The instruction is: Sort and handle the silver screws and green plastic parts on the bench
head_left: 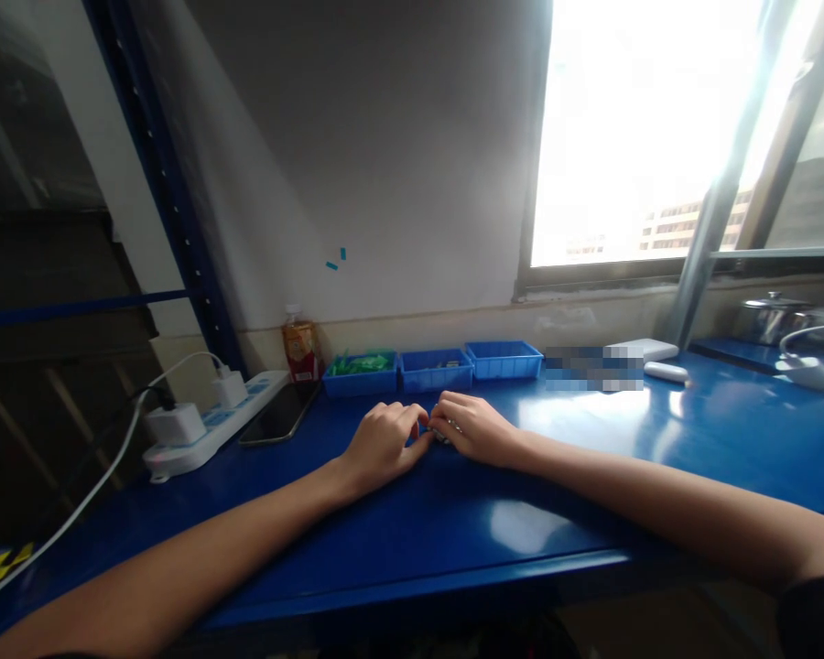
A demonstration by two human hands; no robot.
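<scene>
My left hand and my right hand rest together on the blue table, fingertips meeting. Both are curled in a pinch around a small grey part that is mostly hidden between the fingers. Just beyond the hands stand three blue bins in a row: the left bin holds green pieces, the middle bin holds a few small parts, and the right bin looks bare inside.
A white power strip with plugged chargers and a dark phone lie at the left. A drink bottle stands by the wall. White devices and a metal pot sit at the right under the window.
</scene>
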